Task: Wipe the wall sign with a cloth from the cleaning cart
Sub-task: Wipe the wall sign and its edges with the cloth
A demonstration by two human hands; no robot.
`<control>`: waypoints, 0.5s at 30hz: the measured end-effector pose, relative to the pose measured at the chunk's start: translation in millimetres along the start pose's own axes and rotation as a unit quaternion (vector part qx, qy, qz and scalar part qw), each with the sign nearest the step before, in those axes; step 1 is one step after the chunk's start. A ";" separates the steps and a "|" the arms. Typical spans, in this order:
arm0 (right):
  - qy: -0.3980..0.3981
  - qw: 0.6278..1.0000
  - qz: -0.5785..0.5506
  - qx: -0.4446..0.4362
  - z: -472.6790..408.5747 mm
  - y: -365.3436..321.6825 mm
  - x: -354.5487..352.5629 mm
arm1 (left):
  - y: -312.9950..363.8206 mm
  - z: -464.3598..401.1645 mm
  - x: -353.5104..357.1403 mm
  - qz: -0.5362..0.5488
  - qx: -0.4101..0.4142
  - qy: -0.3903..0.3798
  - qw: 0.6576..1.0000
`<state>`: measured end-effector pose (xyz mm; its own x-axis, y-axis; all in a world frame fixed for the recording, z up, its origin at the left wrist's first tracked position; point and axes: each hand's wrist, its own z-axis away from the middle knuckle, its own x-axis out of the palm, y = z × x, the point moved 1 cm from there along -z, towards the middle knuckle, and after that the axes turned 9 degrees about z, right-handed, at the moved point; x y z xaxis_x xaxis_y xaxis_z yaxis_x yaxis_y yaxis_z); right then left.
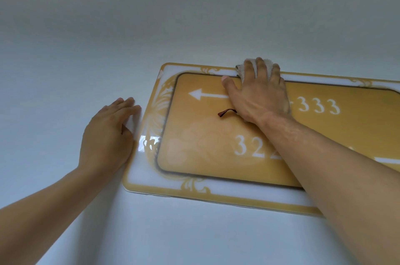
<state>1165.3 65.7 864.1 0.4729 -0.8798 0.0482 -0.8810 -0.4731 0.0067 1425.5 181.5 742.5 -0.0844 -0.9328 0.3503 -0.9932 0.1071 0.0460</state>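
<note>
A gold and white wall sign (207, 163) with a white arrow and room numbers fills the middle and right of the head view. My right hand (257, 93) presses a pale cloth (269, 63) flat against the sign's top border; most of the cloth is hidden under the palm, and a small dark red tag (225, 112) pokes out below the thumb. My left hand (108, 134) lies flat with fingers together against the wall at the sign's left edge, holding nothing.
A plain pale wall (151, 15) surrounds the sign above, left and below. The sign's right end runs out of the frame. My right forearm (335, 167) crosses the sign's lower right part and covers some numbers.
</note>
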 end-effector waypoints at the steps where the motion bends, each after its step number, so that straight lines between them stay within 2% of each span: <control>1: 0.000 1.000 0.000 0.001 -0.5 0.4 -0.3 | 1.0 0.0 0.0 -0.001 0.000 -0.002 1.000; 15: -0.001 1.000 0.004 0.012 4.2 -12.7 0.5 | 6.6 -0.5 -2.0 -0.012 -0.002 -0.012 1.000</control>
<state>1176.8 71.1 859.8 0.4652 -0.8840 0.0464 -0.8844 -0.4664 -0.0183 1419.2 184.3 742.6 -0.0635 -0.9434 0.3256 -0.9945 0.0869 0.0579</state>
